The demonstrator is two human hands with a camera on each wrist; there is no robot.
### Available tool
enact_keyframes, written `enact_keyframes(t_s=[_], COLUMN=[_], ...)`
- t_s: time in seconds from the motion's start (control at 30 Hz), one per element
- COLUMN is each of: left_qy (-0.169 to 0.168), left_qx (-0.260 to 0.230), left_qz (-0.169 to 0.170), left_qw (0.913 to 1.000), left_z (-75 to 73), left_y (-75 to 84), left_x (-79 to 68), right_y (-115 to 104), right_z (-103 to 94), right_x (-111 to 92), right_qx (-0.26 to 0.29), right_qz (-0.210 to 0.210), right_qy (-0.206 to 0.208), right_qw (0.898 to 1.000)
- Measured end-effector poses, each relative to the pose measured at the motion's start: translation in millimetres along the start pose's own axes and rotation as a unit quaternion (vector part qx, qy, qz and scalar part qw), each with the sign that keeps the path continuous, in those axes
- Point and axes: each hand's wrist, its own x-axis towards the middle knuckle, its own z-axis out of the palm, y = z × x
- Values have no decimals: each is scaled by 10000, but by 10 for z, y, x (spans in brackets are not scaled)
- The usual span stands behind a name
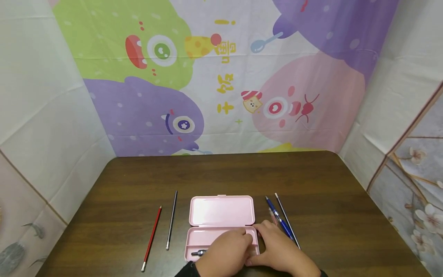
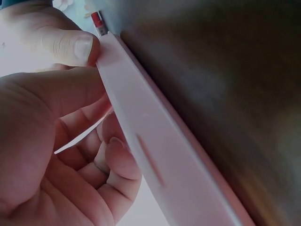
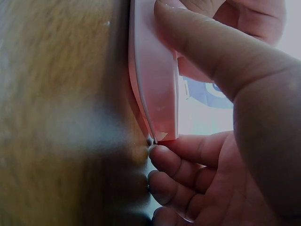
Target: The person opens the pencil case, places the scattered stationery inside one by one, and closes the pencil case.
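A pink pencil case (image 1: pixel 221 211) lies with its lid laid back on the table. My left hand (image 1: pixel 226 252) reaches into its right part; in the left wrist view, curled fingers hold a thin pale flat piece (image 2: pixel 80 137), its kind mostly hidden. The right hand (image 1: pixel 277 248) grips the case's right end, with the thumb on the front wall (image 3: pixel 157 75) and fingertips at the corner in the right wrist view. A dark metal tool, perhaps a compass (image 1: pixel 199 252), lies in the front compartment, partly covered by my left hand.
Left of the case lie a red pencil (image 1: pixel 152 237) and a dark pencil (image 1: pixel 171 221). Blue pens (image 1: pixel 280 217), a reddish one (image 1: pixel 273 216) and a dark pencil (image 1: pixel 288 220) lie to the right, close by my right hand. A cartoon cloth (image 1: pixel 225 77) hangs behind the brown table (image 1: pixel 138 177).
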Motion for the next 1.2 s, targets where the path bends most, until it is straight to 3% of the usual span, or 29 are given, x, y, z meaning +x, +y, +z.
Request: enact_keyframes(t_s=[0.23, 0.67, 0.97, 1.2], left_qy=[-33, 7, -132, -178], left_qx=[-95, 246, -17, 96], left_qz=[-55, -38, -270, -379], left_qw=[9999, 9997, 9995, 9991], left_z=[-16, -14, -14, -3], left_y=[-16, -2, 14, 45], left_x=[-27, -59, -45, -54], right_y=[5, -6, -2, 4], right_z=[-2, -4, -1, 6], right_x=[2, 4, 5, -3], right_qx=[18, -35, 15, 104], right_qz=[-9, -33, -135, -218], right_qy=[24, 73, 126, 143], right_qw=[10000, 10000, 9998, 9996])
